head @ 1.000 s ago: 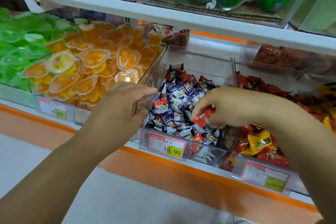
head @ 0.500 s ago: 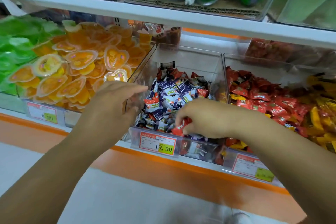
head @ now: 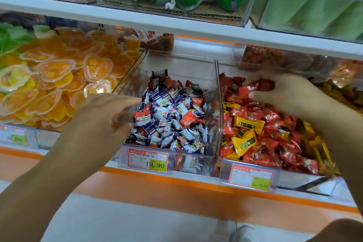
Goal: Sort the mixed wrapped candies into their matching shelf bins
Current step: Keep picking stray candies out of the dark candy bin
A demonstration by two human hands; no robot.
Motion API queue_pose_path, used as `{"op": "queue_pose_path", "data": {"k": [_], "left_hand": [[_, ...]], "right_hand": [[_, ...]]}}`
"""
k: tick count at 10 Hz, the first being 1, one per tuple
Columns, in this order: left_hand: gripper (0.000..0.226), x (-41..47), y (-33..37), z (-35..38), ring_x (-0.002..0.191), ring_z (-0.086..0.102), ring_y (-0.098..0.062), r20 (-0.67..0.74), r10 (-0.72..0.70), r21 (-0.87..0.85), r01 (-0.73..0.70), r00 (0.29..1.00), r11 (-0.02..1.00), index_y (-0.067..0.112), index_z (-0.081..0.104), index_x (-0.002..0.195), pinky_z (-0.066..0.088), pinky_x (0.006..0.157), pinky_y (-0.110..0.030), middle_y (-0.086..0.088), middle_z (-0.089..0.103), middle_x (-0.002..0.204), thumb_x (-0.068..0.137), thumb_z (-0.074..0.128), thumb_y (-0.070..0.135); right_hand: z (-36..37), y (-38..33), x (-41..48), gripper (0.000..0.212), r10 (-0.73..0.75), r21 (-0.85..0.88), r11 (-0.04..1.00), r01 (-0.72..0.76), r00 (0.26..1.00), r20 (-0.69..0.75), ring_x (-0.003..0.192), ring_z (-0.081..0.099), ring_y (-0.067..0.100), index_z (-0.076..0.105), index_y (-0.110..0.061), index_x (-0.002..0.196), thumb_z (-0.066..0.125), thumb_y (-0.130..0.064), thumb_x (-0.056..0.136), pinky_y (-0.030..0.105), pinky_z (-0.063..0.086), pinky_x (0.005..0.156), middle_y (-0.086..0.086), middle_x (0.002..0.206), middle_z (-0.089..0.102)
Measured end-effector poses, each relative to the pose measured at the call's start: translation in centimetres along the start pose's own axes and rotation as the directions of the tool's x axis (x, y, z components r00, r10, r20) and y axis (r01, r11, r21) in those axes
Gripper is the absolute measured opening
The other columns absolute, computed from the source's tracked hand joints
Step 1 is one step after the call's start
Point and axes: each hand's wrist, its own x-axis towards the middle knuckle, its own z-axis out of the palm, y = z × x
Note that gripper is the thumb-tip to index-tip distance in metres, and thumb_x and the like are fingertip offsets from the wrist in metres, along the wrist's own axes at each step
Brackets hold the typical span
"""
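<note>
Two clear bins sit side by side under the white shelf point(head: 176, 19), and the action has moved from one to the other. The middle bin point(head: 182, 65) holds mostly purple-and-white wrapped sweets, with several red ones mixed through the heap. The right bin point(head: 290, 180) holds red wrappers with some yellow among them.

A second ago the right hand point(head: 290, 94) was low at the front of the middle bin, closing on a red piece. Now it has crossed the dividing wall and hovers over the back of the right bin. The red candy point(head: 247, 91) is pinched between thumb and curled fingers (the wrapper is blurred by the motion, so its print cannot be read). It is above the red pile and not yet released, as far as can be seen.

The left hand point(head: 106, 118) has kept to the left wall of the middle bin. Its fingers are now stretched out toward the sweets and nothing shows in them. Whether it touches the wall cannot be told.

For the task, this looks like one stray nearly delivered to its matching bin, so a simple release should finish that piece. Plenty is left to do: a red stray point(head: 189, 119) lies on top of the purple heap and another stray point(head: 197, 101) sits behind it
</note>
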Motion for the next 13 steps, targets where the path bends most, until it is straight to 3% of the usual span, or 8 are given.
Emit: {"op": "queue_pose_path", "data": {"k": [1,2,4,5,7,9,10,13], "left_hand": [[0.059,0.3,-0.2,0.1,0.122,0.041,0.008,0.019,-0.005,0.018,0.005,1.000,1.000,0.056,0.041,0.132,0.036,0.097,-0.014,0.031,0.047,0.129,0.084,0.067,0.033],[0.058,0.0,0.2,-0.3,0.121,0.043,0.007,0.001,-0.017,-0.004,0.017,1.000,1.000,0.055,0.042,0.132,0.039,0.097,-0.017,0.031,0.048,0.129,0.085,0.067,0.033],[0.051,-1.5,2.0,-2.8,0.119,0.036,0.008,-0.098,-0.023,-0.112,0.012,0.995,0.994,0.032,0.059,0.128,0.014,0.090,0.009,0.016,0.052,0.130,0.084,0.069,0.007],[0.053,-2.0,1.8,-3.6,0.132,0.032,-0.002,-0.070,-0.066,-0.081,0.060,0.995,0.995,0.033,0.056,0.132,0.011,0.094,0.006,0.018,0.045,0.139,0.086,0.067,0.008],[0.053,-2.4,2.0,-4.4,0.125,0.040,-0.002,-0.046,-0.147,-0.168,0.138,0.988,0.976,0.034,0.055,0.132,0.029,0.100,-0.014,0.025,0.039,0.133,0.087,0.067,0.009],[0.056,-2.3,2.2,-4.7,0.127,0.039,-0.003,0.000,-0.169,-0.154,0.167,0.986,0.974,0.035,0.053,0.133,0.028,0.100,-0.012,0.022,0.038,0.141,0.087,0.067,0.008],[0.056,-2.2,2.4,-4.8,0.125,0.041,-0.003,0.005,-0.175,-0.134,0.174,0.985,0.976,0.036,0.053,0.134,0.027,0.095,-0.009,0.022,0.038,0.143,0.086,0.067,0.009],[0.056,-2.9,2.6,-4.3,0.134,0.037,-0.007,-0.004,-0.177,-0.119,0.175,0.984,0.977,0.031,0.054,0.134,0.030,0.109,-0.021,0.018,0.035,0.147,0.086,0.067,0.005]], "right_hand": [[0.0,0.7,-0.1,0.028,0.024,0.060,0.998,-0.025,1.000,0.015,0.110,0.056,0.009,0.060,-0.048,0.104,0.069,-0.029,0.086,0.027,0.044,0.092,-0.014,0.120,0.059],[0.5,-0.5,0.4,0.020,-0.028,0.003,1.000,0.028,0.996,-0.082,0.095,0.050,-0.003,0.063,-0.040,0.108,0.061,-0.028,0.092,0.009,0.035,0.069,-0.020,0.107,0.057],[5.3,-8.3,0.5,0.020,-0.311,0.068,0.950,0.304,0.940,0.143,0.078,0.053,-0.006,0.065,-0.040,0.109,0.056,-0.028,0.096,0.012,0.039,0.070,-0.017,0.106,0.061],[9.2,-11.0,1.5,0.031,-0.370,0.062,0.926,0.373,0.861,0.350,0.098,0.050,0.003,0.057,-0.032,0.129,0.049,-0.026,0.100,0.021,0.037,0.080,-0.008,0.135,0.053],[15.2,-14.0,3.5,0.047,-0.336,-0.009,0.930,0.367,0.860,0.384,0.137,0.027,0.026,0.030,-0.017,0.149,0.039,-0.026,0.104,0.035,0.028,0.110,0.004,0.153,0.032],[16.7,-13.9,4.5,0.035,-0.278,-0.092,0.941,0.327,0.898,0.342,0.106,0.053,0.028,0.052,-0.022,0.130,0.051,-0.033,0.098,0.038,0.047,0.088,0.010,0.119,0.050],[16.1,-13.8,4.4,0.021,-0.318,-0.063,0.932,0.356,0.890,0.326,0.090,0.052,0.021,0.063,-0.021,0.113,0.059,-0.020,0.092,0.029,0.043,0.075,0.006,0.108,0.055],[11.1,-12.1,3.9,0.012,-0.302,0.284,0.929,0.239,0.931,0.204,0.060,0.054,0.003,0.069,-0.029,0.097,0.067,-0.019,0.089,0.018,0.045,0.060,-0.011,0.091,0.065]]}}
